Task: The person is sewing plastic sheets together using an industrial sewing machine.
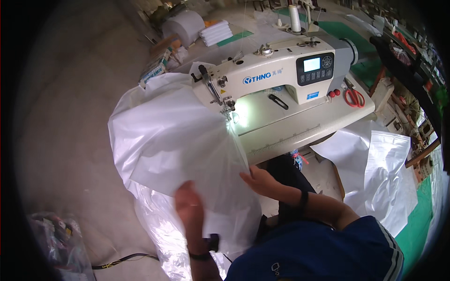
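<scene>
A large white plastic sheet (pixel 178 136) drapes over the left end of a white sewing machine (pixel 267 72) and hangs down toward me. One edge of it runs under the lit needle area (pixel 230 114). My right hand (pixel 262 181) pinches that edge between thumb and fingers, just off the front of the machine bed (pixel 281 140). Over the sheet's lower middle is my left hand (pixel 190 203), smeared by motion. Its fingers are too blurred to show whether they grip the sheet.
Red-handled scissors (pixel 354 98) and black thread snips (pixel 278 101) lie on the machine bed. A thread cone (pixel 294 18) stands behind. More white sheeting (pixel 370 173) hangs at right. A clear bag (pixel 58 243) and a black cable (pixel 126 257) lie at lower left.
</scene>
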A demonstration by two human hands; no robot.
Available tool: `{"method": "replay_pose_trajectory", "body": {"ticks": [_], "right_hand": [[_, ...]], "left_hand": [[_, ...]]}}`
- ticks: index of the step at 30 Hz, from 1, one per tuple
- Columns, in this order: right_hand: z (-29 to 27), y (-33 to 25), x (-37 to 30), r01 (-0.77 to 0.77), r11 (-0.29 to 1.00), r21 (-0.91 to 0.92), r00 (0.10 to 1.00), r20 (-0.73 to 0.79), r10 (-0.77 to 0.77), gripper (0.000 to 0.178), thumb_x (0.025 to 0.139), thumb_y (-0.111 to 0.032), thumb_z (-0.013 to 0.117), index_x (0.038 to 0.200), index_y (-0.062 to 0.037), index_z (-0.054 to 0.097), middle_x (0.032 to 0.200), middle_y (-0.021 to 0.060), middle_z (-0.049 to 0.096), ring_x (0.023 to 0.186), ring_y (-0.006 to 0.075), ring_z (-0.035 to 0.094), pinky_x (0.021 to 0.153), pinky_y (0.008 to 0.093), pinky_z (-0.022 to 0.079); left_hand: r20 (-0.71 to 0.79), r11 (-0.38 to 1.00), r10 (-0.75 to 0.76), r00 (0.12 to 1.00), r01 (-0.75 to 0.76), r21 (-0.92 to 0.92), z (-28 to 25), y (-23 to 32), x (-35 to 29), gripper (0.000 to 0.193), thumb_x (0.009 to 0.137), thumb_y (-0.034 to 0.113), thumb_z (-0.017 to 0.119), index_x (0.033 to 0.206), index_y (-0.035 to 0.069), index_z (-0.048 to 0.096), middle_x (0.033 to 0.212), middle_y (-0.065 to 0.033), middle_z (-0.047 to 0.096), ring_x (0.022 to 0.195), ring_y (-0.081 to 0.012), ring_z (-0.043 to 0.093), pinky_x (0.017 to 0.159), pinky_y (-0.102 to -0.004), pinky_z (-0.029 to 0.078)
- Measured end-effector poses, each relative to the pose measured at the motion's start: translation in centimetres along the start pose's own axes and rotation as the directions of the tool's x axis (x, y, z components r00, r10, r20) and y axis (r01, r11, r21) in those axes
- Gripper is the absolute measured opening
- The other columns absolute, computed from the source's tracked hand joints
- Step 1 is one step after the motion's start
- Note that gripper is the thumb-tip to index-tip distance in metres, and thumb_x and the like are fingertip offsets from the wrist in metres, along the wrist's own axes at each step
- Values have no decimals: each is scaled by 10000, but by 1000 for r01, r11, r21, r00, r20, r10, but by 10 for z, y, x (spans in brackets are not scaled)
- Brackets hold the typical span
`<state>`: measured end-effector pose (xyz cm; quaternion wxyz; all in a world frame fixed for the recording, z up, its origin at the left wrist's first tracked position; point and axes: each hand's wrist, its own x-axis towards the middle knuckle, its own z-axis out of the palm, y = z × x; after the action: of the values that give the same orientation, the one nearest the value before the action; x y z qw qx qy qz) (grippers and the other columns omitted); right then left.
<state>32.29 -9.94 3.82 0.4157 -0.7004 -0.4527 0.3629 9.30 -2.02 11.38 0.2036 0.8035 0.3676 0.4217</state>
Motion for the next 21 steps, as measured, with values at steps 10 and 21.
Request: {"method": "replay_pose_trajectory", "body": {"ticks": [10,21], "right_hand": [[-8,30,-12,-188,873,449,969,231,89,288,942,-156,414,1045,32,607,870,105,645,743,195,641,653,350,539],[13,33,-27,-189,898,398,950,307,64,278,927,-124,438,1070,39,612,902,138,666,767,220,674,648,346,566]], "left_hand": [[232,680,77,970,-222,699,59,-31,11,431,801,79,603,1231,86,564,1233,-121,539,1149,-324,513,974,-465,394],[642,952,-12,766,-188,243,72,42,-4,197,925,240,590,867,52,602,742,-215,618,680,-428,618,607,-498,488]]}}
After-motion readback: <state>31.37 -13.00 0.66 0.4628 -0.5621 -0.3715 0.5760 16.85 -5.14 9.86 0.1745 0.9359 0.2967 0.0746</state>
